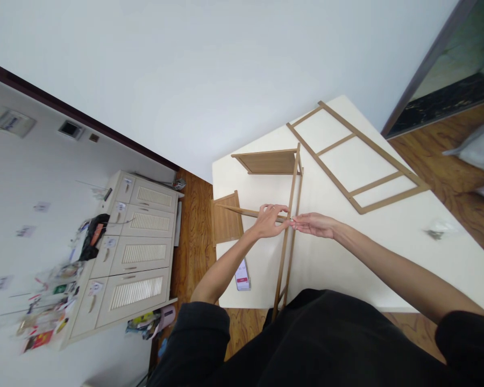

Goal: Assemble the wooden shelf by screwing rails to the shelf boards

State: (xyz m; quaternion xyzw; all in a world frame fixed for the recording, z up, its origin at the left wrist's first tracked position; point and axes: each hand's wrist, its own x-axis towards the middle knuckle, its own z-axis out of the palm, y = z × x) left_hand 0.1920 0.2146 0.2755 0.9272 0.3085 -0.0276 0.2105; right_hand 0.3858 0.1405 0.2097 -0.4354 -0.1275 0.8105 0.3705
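Observation:
A partly joined wooden rack (pixel 287 244) stands on its side on the white table, its long rails running toward my body. One slatted shelf panel (pixel 268 161) is attached at its far end. A second shelf board (pixel 248 213), seen almost edge-on, meets the rails in the middle. My left hand (pixel 271 221) is closed round that joint, thumb and fingers on the wood. From the other side my right hand (pixel 314 224) pinches something tiny against the rail; its kind is too small to make out.
A ladder-like wooden frame (pixel 339 142) lies flat at the table's far right. Another wooden panel (pixel 227 219) lies at the left edge, near a phone (pixel 242 274). A small plastic bag of hardware (pixel 436 232) rests on the right. A white cabinet (pixel 141 236) stands left, beyond the wooden floor.

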